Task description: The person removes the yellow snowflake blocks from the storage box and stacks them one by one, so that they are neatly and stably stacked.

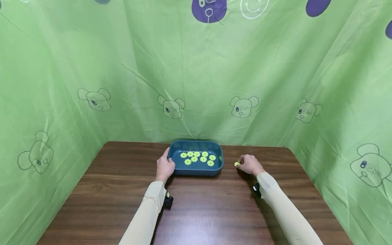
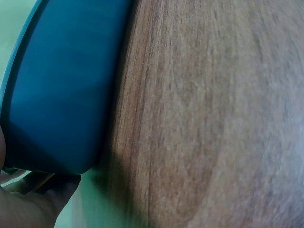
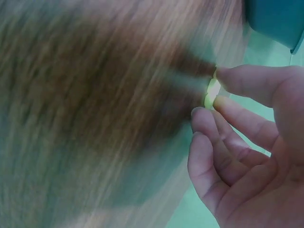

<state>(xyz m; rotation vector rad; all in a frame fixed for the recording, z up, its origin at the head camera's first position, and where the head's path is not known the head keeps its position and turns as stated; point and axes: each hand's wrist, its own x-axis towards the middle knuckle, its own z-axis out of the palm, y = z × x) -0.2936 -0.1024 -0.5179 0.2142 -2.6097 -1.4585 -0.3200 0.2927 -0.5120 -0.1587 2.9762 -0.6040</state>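
A dark blue rectangular plastic basin (image 1: 196, 173) stands on the table with several yellow-green flower-shaped pieces (image 1: 197, 154) lying flat on its bottom. At its left end my left hand (image 1: 165, 167) holds the side, thumb by the rim; the left wrist view shows fingers (image 2: 59, 190) against the end wall of the basin (image 2: 57, 95). Right of the basin, my right hand (image 1: 250, 165) pinches one yellow-green flower piece (image 3: 212, 90) between thumb and fingertips, low over the table. Its other fingers curl loosely below the pinch.
The brown wood-grain table (image 1: 208, 211) reaches back to a green curtain (image 1: 202, 85) printed with bear faces, which also hangs along both sides. Each wrist wears a small black camera, such as the left wrist camera (image 1: 168, 200).
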